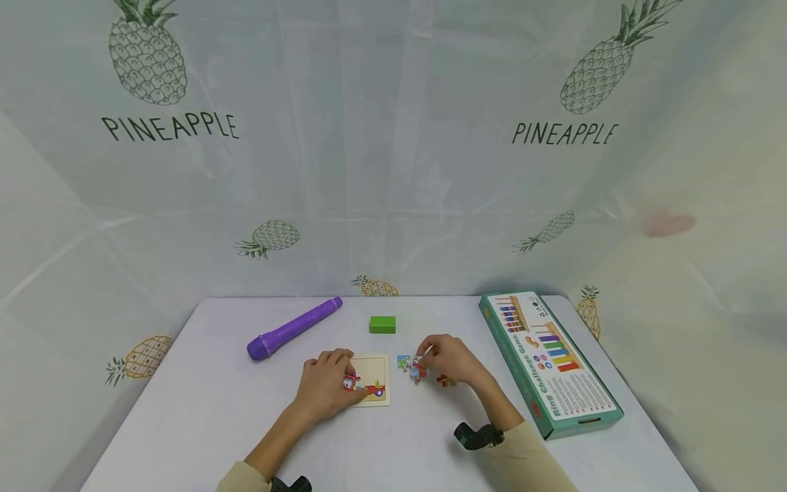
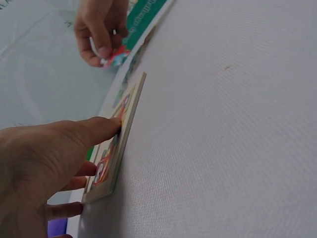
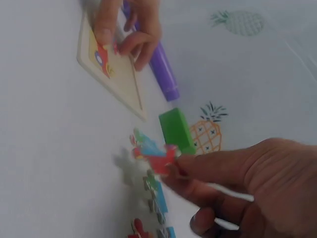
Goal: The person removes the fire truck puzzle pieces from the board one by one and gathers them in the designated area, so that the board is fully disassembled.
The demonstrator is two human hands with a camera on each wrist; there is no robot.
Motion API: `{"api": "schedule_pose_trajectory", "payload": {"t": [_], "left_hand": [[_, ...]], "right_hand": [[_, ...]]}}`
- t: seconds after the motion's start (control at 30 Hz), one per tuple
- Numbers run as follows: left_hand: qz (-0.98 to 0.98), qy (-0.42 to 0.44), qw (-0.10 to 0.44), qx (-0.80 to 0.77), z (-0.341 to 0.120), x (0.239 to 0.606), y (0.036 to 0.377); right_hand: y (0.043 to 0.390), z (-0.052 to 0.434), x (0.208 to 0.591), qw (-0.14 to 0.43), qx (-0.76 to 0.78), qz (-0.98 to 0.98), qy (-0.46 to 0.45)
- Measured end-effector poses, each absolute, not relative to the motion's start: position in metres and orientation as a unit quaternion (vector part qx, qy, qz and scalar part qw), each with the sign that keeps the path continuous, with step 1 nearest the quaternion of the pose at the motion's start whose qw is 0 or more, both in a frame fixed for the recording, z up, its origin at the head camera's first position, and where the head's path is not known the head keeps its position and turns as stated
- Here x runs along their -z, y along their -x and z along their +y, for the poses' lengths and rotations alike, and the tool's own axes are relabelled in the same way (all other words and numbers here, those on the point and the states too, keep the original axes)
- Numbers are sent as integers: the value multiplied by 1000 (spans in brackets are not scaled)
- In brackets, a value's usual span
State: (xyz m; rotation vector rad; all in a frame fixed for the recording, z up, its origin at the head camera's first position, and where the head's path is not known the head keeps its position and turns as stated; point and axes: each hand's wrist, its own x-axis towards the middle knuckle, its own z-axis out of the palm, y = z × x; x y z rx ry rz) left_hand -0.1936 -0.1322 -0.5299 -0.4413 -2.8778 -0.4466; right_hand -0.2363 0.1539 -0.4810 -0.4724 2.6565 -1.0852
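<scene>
A square wooden puzzle board (image 1: 371, 362) lies on the table with red and yellow vehicle pieces in its lower part. My left hand (image 1: 326, 384) rests over its left side, the thumb (image 2: 101, 130) pressing on the pieces and the other fingers by the far edge. Just right of the board, my right hand (image 1: 453, 359) pinches a red and light-blue puzzle piece (image 3: 158, 161) between thumb and fingers, raised above the table. Beneath it lie loose puzzle pieces, a blue-green one (image 1: 403, 363) and a red-brown one (image 1: 446, 380). The held piece is blurred in the right wrist view.
Behind the board stands a green block (image 1: 382, 324). A purple stick with a wider end (image 1: 295, 329) lies at the back left. A green "Ring Challenge Game" box (image 1: 551, 362) lies along the right side. A pineapple-print sheet hangs behind the table.
</scene>
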Motion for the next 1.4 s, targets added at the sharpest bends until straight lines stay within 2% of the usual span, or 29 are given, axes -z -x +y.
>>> {"api": "schedule_pose_trajectory", "payload": {"t": [0.23,0.73,1.4], "left_hand": [[-972,149,92,156,-132,531,194],[-973,143,87,157,-133,532,194],[-973,141,86,163,-133,532,194]], "right_hand": [[233,165,487,154,369,906,140],[231,166,494,122,344,917,163],[229,160,495,115,329,925,150]]}}
